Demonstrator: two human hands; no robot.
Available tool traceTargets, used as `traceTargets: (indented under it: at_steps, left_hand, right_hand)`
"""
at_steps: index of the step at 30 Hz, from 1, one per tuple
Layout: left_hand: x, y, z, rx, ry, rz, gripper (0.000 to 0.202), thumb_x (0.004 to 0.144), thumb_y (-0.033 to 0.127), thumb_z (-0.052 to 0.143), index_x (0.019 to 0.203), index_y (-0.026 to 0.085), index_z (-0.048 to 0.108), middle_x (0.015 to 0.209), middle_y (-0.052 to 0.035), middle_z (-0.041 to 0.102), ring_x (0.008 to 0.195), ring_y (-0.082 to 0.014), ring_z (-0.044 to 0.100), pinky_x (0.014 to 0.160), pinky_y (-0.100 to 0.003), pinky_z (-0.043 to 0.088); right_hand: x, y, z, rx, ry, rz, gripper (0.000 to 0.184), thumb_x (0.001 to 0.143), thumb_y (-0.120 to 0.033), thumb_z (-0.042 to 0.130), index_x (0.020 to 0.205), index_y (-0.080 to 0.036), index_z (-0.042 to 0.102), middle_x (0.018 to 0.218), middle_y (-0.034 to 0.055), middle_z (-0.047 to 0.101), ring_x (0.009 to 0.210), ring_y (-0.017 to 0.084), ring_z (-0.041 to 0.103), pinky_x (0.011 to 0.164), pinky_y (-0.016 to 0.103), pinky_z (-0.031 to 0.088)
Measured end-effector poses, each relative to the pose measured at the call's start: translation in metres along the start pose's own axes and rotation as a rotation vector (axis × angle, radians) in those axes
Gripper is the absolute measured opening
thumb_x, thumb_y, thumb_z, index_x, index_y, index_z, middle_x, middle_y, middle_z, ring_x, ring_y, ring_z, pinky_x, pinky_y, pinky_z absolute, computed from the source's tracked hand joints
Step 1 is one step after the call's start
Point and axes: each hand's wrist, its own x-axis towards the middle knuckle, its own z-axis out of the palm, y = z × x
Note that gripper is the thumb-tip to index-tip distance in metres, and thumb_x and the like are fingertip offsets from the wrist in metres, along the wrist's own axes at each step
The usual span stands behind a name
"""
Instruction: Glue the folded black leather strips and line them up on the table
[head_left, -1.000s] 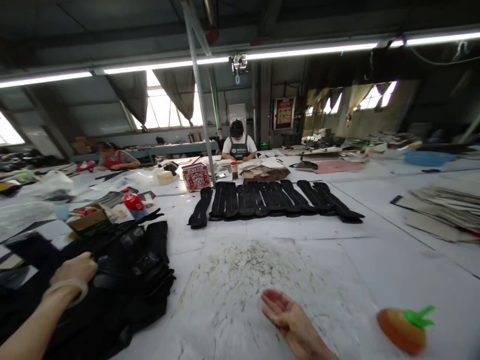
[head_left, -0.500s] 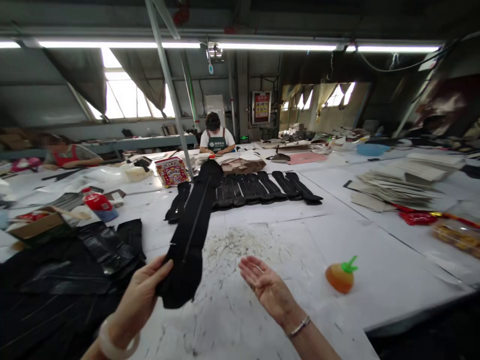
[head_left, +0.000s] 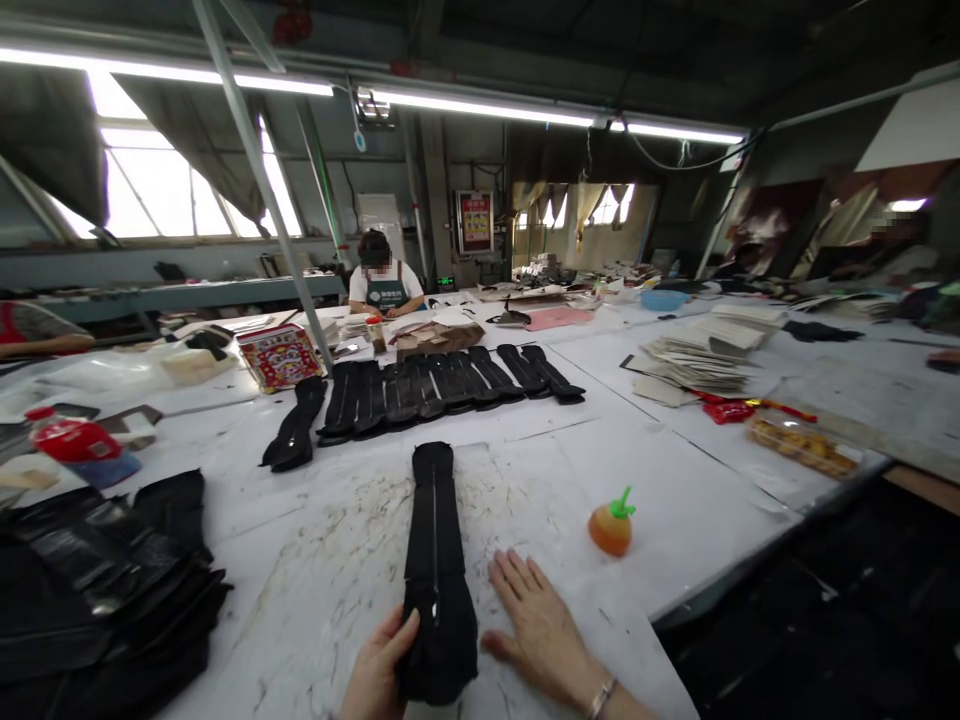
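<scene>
A long black fabric piece (head_left: 435, 540) with a zipper down its middle and wider ends lies lengthwise in front of me. My left hand (head_left: 381, 655) grips its near left edge, thumb on top and the other fingers underneath. Just right of the piece, my right hand (head_left: 536, 625) is open with the palm down over the white tabletop, apart from the fabric. Farther off, a row of similar black zippered pieces (head_left: 427, 388) lies side by side, and a single one (head_left: 296, 425) sits at the row's left end.
An orange squeeze bottle (head_left: 611, 527) with a green tip stands right of my right hand. A heap of black pieces (head_left: 105, 590) fills the left. Grey sheets (head_left: 686, 365) and a food box (head_left: 802, 445) lie right. A co-worker (head_left: 385, 280) sits across the table.
My left hand has lowered the black zippered piece from the air onto the table. My right hand has turned from palm up to palm down. The view has swung right.
</scene>
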Motion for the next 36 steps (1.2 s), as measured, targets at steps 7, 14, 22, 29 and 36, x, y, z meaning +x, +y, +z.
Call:
traceTargets:
  at_steps: [7, 14, 22, 29, 36]
  left_hand:
    - [0.014, -0.019, 0.017, -0.090, -0.152, -0.133, 0.051, 0.070, 0.004, 0.067, 0.120, 0.015, 0.063, 0.100, -0.0078, 0.075, 0.098, -0.0232, 0.069, 0.090, -0.031, 0.053]
    - [0.026, -0.008, 0.043, -0.128, -0.294, -0.359, 0.042, 0.087, 0.030, 0.059, 0.121, 0.006, 0.059, 0.100, -0.0150, 0.074, 0.097, -0.0279, 0.069, 0.086, -0.037, 0.054]
    - [0.050, -0.020, 0.045, -0.187, -0.314, -0.397, 0.039, 0.094, 0.036, 0.048, 0.110, 0.004, 0.062, 0.092, -0.0129, 0.074, 0.085, -0.0216, 0.071, 0.085, -0.033, 0.053]
    - [0.049, -0.026, 0.050, -0.285, -0.306, -0.432, 0.042, 0.097, 0.036, 0.040, 0.092, 0.003, 0.066, 0.080, -0.0124, 0.073, 0.069, -0.0177, 0.069, 0.067, -0.027, 0.054]
    - [0.045, -0.023, 0.059, -0.304, -0.297, -0.389, 0.035, 0.094, 0.033, 0.047, 0.095, 0.005, 0.068, 0.083, -0.0121, 0.074, 0.081, -0.0219, 0.071, 0.084, -0.034, 0.054]
  right_hand:
    - [0.061, 0.015, -0.021, 0.280, 0.031, -0.053, 0.059, 0.073, -0.040, 0.072, 0.128, -0.021, 0.059, 0.146, 0.0106, 0.046, 0.140, 0.029, 0.032, 0.118, 0.046, 0.010]
    - [0.022, -0.008, -0.043, 0.542, 0.156, 0.041, 0.048, 0.090, -0.042, 0.047, 0.134, -0.021, 0.051, 0.137, 0.0123, 0.055, 0.129, 0.026, 0.049, 0.105, 0.045, 0.040]
    - [-0.020, -0.061, -0.039, 0.039, 0.086, -0.175, 0.046, 0.069, -0.021, 0.075, 0.115, -0.025, 0.067, 0.122, 0.0092, 0.066, 0.127, 0.033, 0.046, 0.113, 0.055, 0.020]
    - [0.000, -0.055, -0.021, -0.016, 0.337, -0.059, 0.007, 0.080, -0.017, 0.062, 0.080, -0.021, 0.068, 0.092, 0.0088, 0.068, 0.092, 0.027, 0.060, 0.087, 0.042, 0.047]
    - [0.008, -0.049, -0.008, 0.235, 0.609, 0.204, 0.009, 0.078, -0.015, 0.057, 0.074, -0.021, 0.063, 0.078, 0.0066, 0.063, 0.076, 0.023, 0.060, 0.072, 0.034, 0.048]
